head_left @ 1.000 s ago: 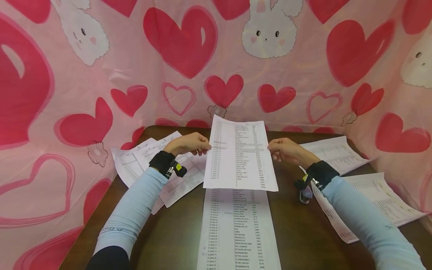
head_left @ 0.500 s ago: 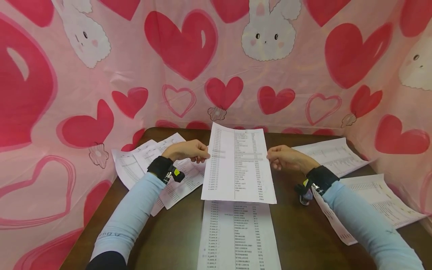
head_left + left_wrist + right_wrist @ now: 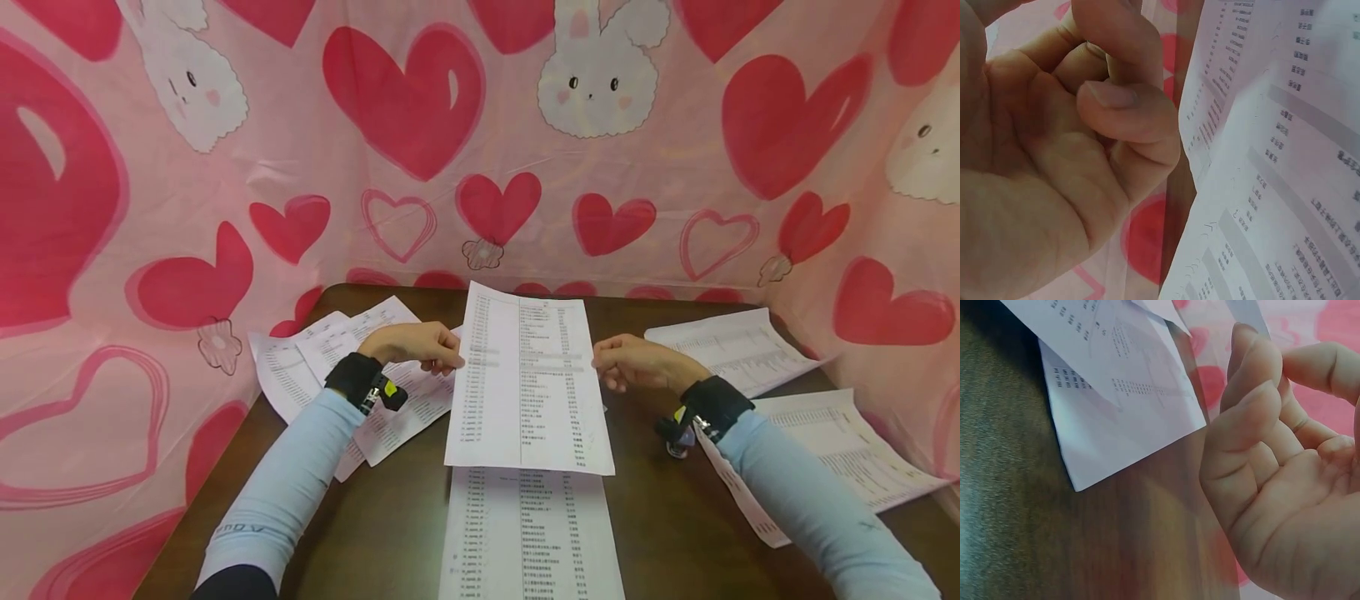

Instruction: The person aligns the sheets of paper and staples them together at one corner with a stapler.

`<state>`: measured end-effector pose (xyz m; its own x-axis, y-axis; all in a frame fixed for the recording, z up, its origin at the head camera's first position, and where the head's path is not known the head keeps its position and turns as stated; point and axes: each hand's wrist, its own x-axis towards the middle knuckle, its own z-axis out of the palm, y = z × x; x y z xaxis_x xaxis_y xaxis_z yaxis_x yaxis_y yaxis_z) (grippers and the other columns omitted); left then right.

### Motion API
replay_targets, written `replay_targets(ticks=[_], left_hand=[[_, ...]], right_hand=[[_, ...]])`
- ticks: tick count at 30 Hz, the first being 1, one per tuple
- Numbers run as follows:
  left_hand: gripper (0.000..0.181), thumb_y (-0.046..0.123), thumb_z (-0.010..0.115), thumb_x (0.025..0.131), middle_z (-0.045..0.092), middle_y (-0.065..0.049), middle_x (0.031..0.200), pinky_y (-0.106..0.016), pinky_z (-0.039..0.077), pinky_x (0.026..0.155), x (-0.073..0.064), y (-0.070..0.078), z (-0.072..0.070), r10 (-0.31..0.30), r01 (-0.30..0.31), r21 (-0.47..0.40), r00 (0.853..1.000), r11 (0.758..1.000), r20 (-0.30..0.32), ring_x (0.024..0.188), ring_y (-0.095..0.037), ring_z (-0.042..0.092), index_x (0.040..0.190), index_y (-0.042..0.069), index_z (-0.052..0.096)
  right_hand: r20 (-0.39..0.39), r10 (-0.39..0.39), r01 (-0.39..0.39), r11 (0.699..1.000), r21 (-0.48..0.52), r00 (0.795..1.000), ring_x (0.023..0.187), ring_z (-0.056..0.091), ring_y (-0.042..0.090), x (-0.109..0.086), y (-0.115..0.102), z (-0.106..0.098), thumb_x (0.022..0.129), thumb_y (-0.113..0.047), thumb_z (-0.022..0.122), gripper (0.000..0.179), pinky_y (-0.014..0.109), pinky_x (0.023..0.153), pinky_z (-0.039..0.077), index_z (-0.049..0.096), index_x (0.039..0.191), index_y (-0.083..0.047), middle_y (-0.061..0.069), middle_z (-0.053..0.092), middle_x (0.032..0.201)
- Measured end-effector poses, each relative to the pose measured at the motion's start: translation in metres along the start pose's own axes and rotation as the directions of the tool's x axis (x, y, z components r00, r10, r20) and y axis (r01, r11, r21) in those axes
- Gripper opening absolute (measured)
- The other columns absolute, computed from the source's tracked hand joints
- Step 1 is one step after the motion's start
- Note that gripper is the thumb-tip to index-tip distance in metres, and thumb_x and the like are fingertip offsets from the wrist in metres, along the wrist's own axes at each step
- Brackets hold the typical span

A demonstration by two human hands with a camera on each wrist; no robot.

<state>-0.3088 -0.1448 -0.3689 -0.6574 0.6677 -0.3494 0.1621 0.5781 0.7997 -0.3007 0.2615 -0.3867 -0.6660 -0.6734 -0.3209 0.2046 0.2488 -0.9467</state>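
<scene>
A printed sheet of paper (image 3: 528,392) with grey highlighted rows is held up by its two side edges. My left hand (image 3: 420,344) pinches its left edge, fingers curled in, as the left wrist view shows of the same hand (image 3: 1085,137). On the opposite edge my right hand (image 3: 633,362) pinches with thumb and fingers; in the right wrist view that hand (image 3: 1291,450) has its fingers bent and a strip of paper at the tips. Below, a second printed sheet (image 3: 532,533) lies on the table, its upper part hidden behind the held sheet.
Several overlapping printed sheets (image 3: 405,417) lie at the left of the brown table (image 3: 352,533). More papers lie at the right, one stack (image 3: 735,346) farther back and another (image 3: 847,442) nearer. A pink cloth with hearts (image 3: 405,100) hangs behind and beside the table.
Both hands have lowered the held sheet toward the near side, and it now covers more of the sheet below. The papers at the sides have stayed in place.
</scene>
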Motion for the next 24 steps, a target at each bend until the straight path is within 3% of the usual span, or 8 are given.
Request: replay_targets(ticks=[6, 10, 12, 18, 24], left_hand=[[0.033, 0.023, 0.066, 0.093, 0.059, -0.025, 0.077, -0.026, 0.040, 0.055, 0.000, -0.003, 0.003, 0.025, -0.025, -0.008, 0.998, 1.000, 0.058, 0.060, -0.021, 0.050, 0.096, -0.010, 0.066], [0.037, 0.022, 0.067, 0.092, 0.059, -0.006, 0.067, -0.025, 0.039, 0.053, -0.001, -0.004, 0.007, 0.038, -0.035, -0.034, 0.995, 0.999, 0.094, 0.057, -0.016, 0.048, 0.097, -0.015, 0.062], [0.039, 0.021, 0.067, 0.092, 0.059, -0.003, 0.065, -0.025, 0.038, 0.053, -0.001, -0.006, 0.008, 0.042, -0.038, -0.043, 0.993, 0.998, 0.108, 0.057, -0.016, 0.048, 0.097, -0.016, 0.061], [0.039, 0.024, 0.067, 0.093, 0.059, -0.003, 0.065, -0.025, 0.040, 0.054, -0.003, -0.011, 0.012, 0.034, -0.027, -0.051, 0.990, 0.998, 0.138, 0.057, -0.016, 0.048, 0.096, -0.014, 0.062], [0.039, 0.024, 0.067, 0.092, 0.061, -0.003, 0.066, -0.026, 0.039, 0.054, -0.004, -0.014, 0.017, 0.023, -0.009, -0.078, 0.984, 0.997, 0.178, 0.058, -0.016, 0.049, 0.100, -0.014, 0.064]], right_hand=[[0.026, 0.002, -0.001, 1.000, -0.028, 1.000, 0.058, 0.062, 0.012, -0.003, 0.003, 0.003, 0.100, -0.009, 0.050, 0.016, 0.021, 0.053, 0.049, 0.064, 0.091, -0.008, 0.004, 0.070, 0.085], [0.065, -0.012, 0.012, 1.000, 0.000, 0.998, 0.058, 0.062, 0.011, -0.005, 0.006, 0.004, 0.101, -0.005, 0.047, 0.020, 0.020, 0.053, 0.049, 0.064, 0.090, -0.009, 0.003, 0.072, 0.086], [0.077, -0.015, 0.015, 1.000, -0.003, 0.997, 0.058, 0.062, 0.011, -0.006, 0.008, 0.004, 0.101, -0.004, 0.046, 0.022, 0.020, 0.053, 0.049, 0.064, 0.088, -0.009, 0.002, 0.071, 0.085], [0.109, -0.022, 0.028, 0.998, -0.053, 0.994, 0.060, 0.061, 0.012, -0.007, 0.012, 0.007, 0.101, -0.007, 0.048, 0.021, 0.021, 0.054, 0.049, 0.066, 0.089, -0.008, 0.003, 0.070, 0.084], [0.081, -0.022, 0.027, 0.998, -0.058, 0.997, 0.059, 0.061, 0.013, -0.009, 0.016, 0.012, 0.100, -0.012, 0.053, 0.017, 0.021, 0.054, 0.048, 0.068, 0.092, -0.008, 0.005, 0.070, 0.086]])
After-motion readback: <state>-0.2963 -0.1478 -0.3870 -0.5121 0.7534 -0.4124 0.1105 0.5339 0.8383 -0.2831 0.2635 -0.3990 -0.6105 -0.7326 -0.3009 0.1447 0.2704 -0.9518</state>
